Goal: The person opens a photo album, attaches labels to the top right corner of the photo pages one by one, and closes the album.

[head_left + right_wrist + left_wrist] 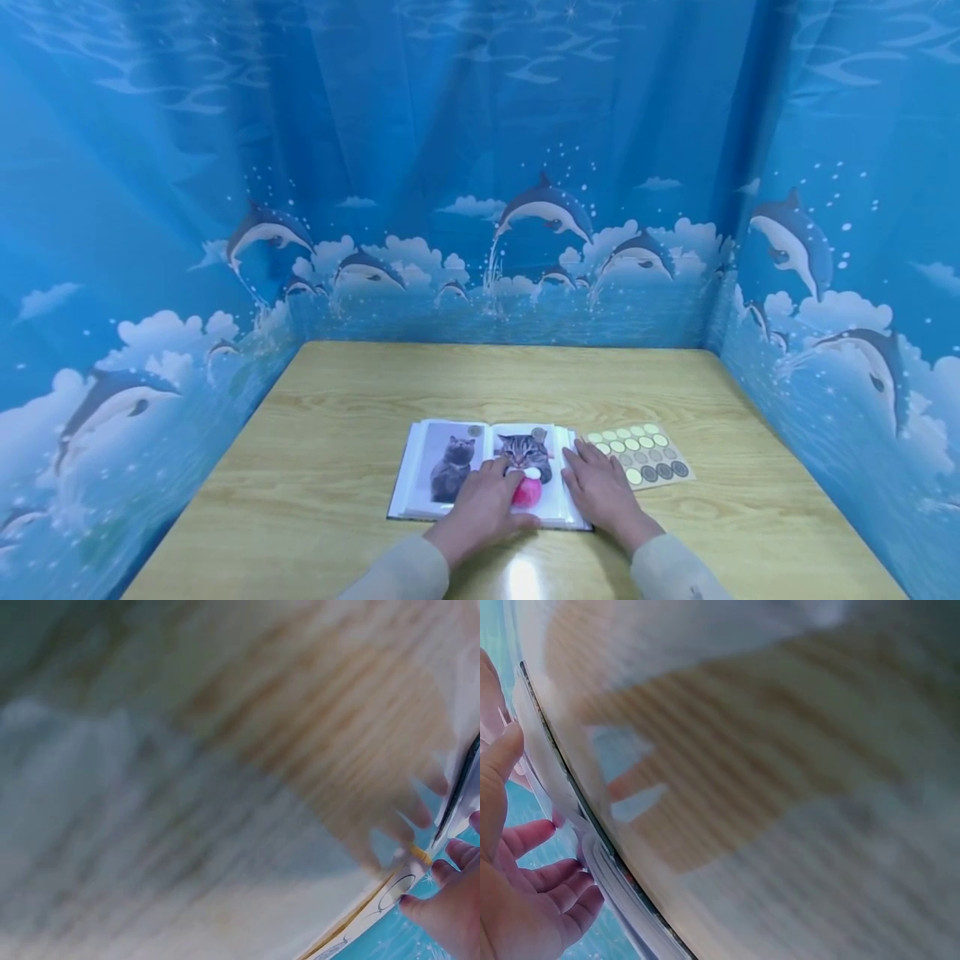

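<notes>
An open photo album (pixel 558 508) lies on the table, showing a grey cat picture (pixel 452 467) on the left page and a tabby cat picture (pixel 525 450) with a pink ball on the right. Each picture bears a small round sticker near its top right corner. My left hand (pixel 480 504) rests across the album's middle, its fingers relaxed on the pages. On the album's right edge lies my right hand (pixel 602 492), fingers spread and nearly straight. Partly beneath that hand is a sheet of round stickers (pixel 637 457), some of its circles pale and others dark grey.
The wood-grain table (pixel 360 392) extends behind and to both sides of the album. Blue curtains (pixel 420 167) printed with dolphins enclose it at the back, left and right. Both wrist views mostly show the glossy tabletop with hand reflections.
</notes>
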`<state>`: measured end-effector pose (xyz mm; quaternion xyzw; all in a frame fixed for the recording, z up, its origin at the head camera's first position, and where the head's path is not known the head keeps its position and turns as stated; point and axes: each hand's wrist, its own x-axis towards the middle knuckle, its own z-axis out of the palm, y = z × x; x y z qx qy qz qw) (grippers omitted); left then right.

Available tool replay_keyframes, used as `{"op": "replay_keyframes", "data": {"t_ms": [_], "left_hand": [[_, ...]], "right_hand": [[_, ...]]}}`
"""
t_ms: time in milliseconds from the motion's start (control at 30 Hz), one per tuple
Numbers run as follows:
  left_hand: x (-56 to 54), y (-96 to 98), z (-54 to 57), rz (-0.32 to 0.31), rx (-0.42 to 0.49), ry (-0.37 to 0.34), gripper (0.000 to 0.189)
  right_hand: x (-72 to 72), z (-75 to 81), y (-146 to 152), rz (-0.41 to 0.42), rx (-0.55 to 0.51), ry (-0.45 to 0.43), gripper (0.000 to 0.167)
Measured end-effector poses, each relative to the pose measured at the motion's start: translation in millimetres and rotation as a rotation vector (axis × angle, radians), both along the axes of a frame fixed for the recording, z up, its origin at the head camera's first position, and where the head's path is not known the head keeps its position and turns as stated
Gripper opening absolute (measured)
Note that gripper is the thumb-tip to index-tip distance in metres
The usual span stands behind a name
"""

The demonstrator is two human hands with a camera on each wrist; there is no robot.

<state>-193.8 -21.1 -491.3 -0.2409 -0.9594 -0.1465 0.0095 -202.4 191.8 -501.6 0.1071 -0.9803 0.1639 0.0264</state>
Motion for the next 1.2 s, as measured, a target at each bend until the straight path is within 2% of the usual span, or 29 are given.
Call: {"op": "replay_keyframes", "data": {"t_ms": [400, 567, 800, 1200], "left_hand": [[0.0, -3.2, 4.2, -0.016, 0.013, -0.012, 0.072], [-0.2, -4.5, 3.9, -0.025, 0.017, -0.007, 0.068], [0.8, -3.0, 6.6, -0.019, 0.013, -0.032, 0.068], [1.2, -2.1, 7.6, -0.032, -0.029, -0.004, 0.069]], "right_hand": [[-2.2, -4.5, 0.9, 0.001, 0.032, 0.009, 0.049], [-2.8, -4.6, 0.2, -0.009, -0.008, 0.024, 0.049], [-1.8, 2.8, -0.7, -0.022, -0.095, 0.044, 0.04], [-1.4, 1.6, 2.3, -0.021, -0.07, 0.012, 0.041]]}}
